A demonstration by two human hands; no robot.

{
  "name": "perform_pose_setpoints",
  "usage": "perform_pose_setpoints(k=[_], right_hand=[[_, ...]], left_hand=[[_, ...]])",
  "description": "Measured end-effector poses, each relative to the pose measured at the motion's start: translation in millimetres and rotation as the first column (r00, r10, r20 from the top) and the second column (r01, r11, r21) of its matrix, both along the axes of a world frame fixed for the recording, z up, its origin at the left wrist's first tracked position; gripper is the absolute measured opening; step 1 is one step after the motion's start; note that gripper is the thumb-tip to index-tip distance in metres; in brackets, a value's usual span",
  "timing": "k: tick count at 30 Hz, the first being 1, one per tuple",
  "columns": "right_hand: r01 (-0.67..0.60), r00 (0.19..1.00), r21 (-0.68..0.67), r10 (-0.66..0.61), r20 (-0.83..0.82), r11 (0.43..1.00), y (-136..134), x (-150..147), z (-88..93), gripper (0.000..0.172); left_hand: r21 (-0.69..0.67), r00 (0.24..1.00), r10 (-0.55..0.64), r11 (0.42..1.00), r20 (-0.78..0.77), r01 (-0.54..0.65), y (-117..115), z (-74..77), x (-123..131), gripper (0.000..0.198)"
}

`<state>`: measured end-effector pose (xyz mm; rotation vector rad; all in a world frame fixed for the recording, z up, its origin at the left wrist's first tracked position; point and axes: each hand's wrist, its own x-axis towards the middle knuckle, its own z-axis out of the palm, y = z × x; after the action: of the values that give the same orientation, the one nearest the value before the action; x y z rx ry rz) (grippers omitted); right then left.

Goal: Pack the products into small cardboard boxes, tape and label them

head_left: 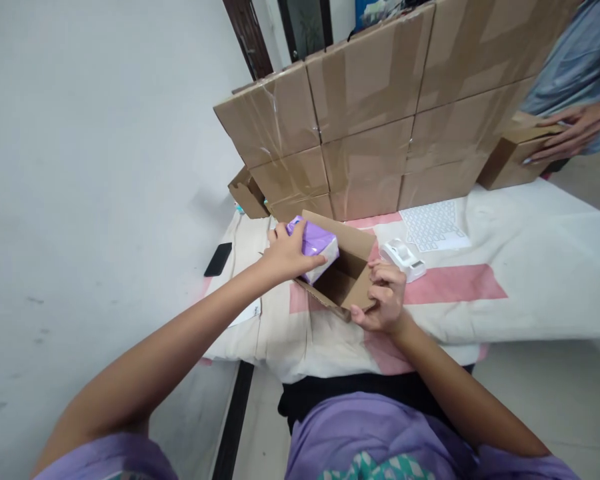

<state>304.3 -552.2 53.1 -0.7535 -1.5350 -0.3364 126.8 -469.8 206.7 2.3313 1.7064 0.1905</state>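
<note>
My left hand (286,252) is closed around a purple and white packet (316,248), holding it tilted at the mouth of a small open cardboard box (347,277), partly inside. My right hand (384,298) grips the box's near right edge, fingers curled over the wall. The box rests on a cloth-covered table (505,293) with pink stripes.
A wall of taped cardboard boxes (375,113) stands behind. A white tape dispenser (403,257) and a sheet of white labels (434,227) lie to the right of the box. A black phone (218,259) lies left. Another person's hand (573,130) holds a box (513,157) at far right.
</note>
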Motion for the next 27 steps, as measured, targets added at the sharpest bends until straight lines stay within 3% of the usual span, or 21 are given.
perform_pose_setpoints(k=[5, 10, 14, 18, 20, 23, 27], right_hand=[[-0.042, 0.995, 0.010, 0.043, -0.085, 0.999, 3.8, -7.8, -8.1, 0.049], [-0.043, 0.993, -0.033, 0.039, -0.108, 0.999, 2.8, -13.2, -10.1, 0.053], [-0.029, 0.993, -0.051, 0.023, -0.113, 0.998, -0.5, -16.6, -4.0, 0.053], [-0.064, 0.989, -0.028, 0.059, -0.135, 0.998, -3.2, -19.3, 1.2, 0.054], [-0.079, 0.990, -0.022, 0.076, -0.121, 0.997, -4.4, -20.4, 2.4, 0.055], [-0.056, 0.992, -0.049, 0.050, -0.115, 0.997, -5.8, -22.9, 3.0, 0.058], [-0.033, 0.989, -0.058, 0.024, -0.146, 0.998, -6.5, -27.6, 0.2, 0.060]], left_hand=[[-0.143, 0.986, -0.131, 0.983, -0.102, 0.116, -14.9, -17.3, 27.1, 0.102], [-0.266, 0.941, -0.181, 0.958, -0.285, 0.104, -12.3, -17.6, 44.4, 0.111], [-0.224, 0.918, -0.190, 0.968, -0.349, 0.115, -8.1, -23.6, 45.4, 0.109], [-0.105, 0.897, -0.087, 0.993, -0.434, 0.046, -5.5, -37.5, 46.8, 0.113], [-0.081, 0.877, -0.076, 0.996, -0.474, 0.042, -1.3, -42.1, 45.8, 0.106], [-0.175, 0.874, -0.164, 0.980, -0.458, 0.093, 8.2, -45.0, 39.7, 0.084], [-0.260, 0.883, -0.251, 0.953, -0.397, 0.154, 16.3, -39.5, 27.3, 0.054]])
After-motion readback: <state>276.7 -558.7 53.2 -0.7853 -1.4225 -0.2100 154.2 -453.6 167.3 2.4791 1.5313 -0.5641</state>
